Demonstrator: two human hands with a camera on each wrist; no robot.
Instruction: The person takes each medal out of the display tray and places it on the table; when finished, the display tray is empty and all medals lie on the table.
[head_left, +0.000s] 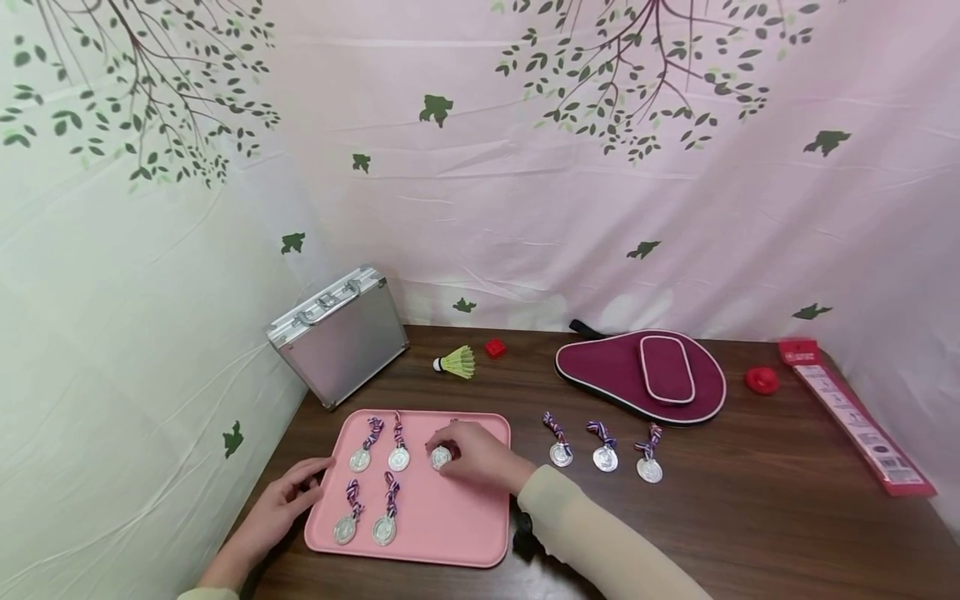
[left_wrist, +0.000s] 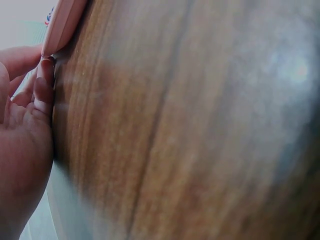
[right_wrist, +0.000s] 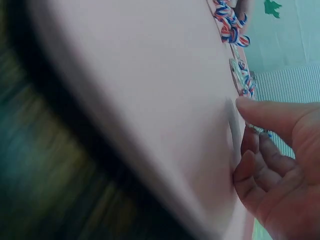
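Note:
A pink tray [head_left: 450,533] lies on the table, with several silver medals [head_left: 385,530] on knotted red, white and blue ribbons in its left part. Over the tray's back middle, my right hand [head_left: 476,454] pinches another silver medal [head_left: 440,457] between thumb and fingers. This medal is at the tray's surface, and its ribbon is mostly hidden behind the hand. My left hand [head_left: 281,500] holds the tray's left rim, its fingertips meeting the rim in the left wrist view. Three more medals [head_left: 605,457] lie in a row on the table, right of the tray.
Behind the tray stand a silver case [head_left: 348,337], a yellow shuttlecock [head_left: 457,362] and a small red block [head_left: 495,348]. A maroon paddle case [head_left: 600,367], a round red object [head_left: 762,381] and a long red-and-white package [head_left: 855,417] lie farther right. Printed cloth walls [head_left: 480,208] border the table.

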